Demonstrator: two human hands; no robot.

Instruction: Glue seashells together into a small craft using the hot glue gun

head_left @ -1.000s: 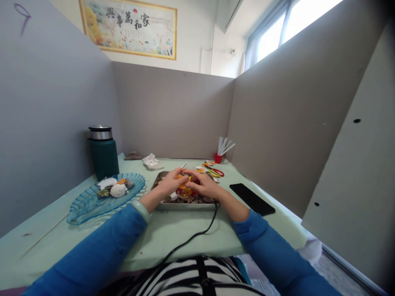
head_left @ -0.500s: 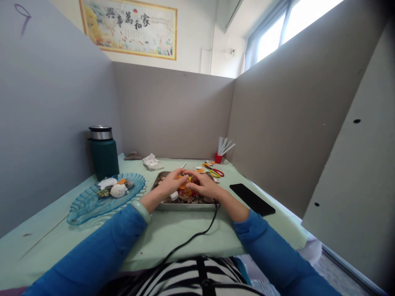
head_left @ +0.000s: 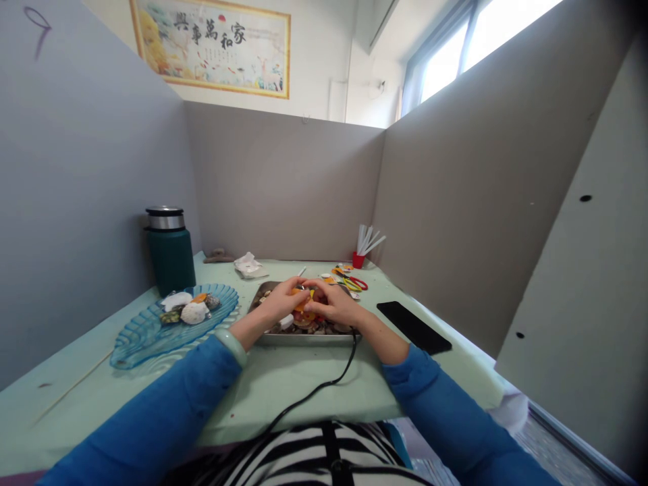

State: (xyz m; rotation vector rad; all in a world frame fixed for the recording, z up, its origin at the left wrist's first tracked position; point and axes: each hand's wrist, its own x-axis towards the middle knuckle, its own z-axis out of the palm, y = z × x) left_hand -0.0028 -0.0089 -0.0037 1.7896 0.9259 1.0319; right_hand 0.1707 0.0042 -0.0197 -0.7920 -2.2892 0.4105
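Both hands meet over a metal tray (head_left: 308, 340) filled with shells and small pieces. My left hand (head_left: 281, 300) curls around the left side of a cluster of orange, red and yellow shells (head_left: 305, 318). My right hand (head_left: 338, 305) grips the same cluster from the right, thumb and fingers bent. The fingers cover much of it, so how its pieces join is hidden. A white round piece (head_left: 286, 322) lies in the tray by the left hand. A black cable (head_left: 324, 385) runs from the right wrist down toward my body.
To the left, a blue shell-shaped plate (head_left: 129, 344) carries several shells, with a green bottle (head_left: 171, 260) behind and a thin stick (head_left: 73, 386) nearby. Crumpled tissue (head_left: 250, 265), scissors (head_left: 354, 281) and a red cup of white sticks (head_left: 358, 260) stand farther back. A black phone-like slab (head_left: 414, 328) lies right.
The fingers have shifted very slightly around the shell cluster, which looks a little turned. Everything else stays where it was.
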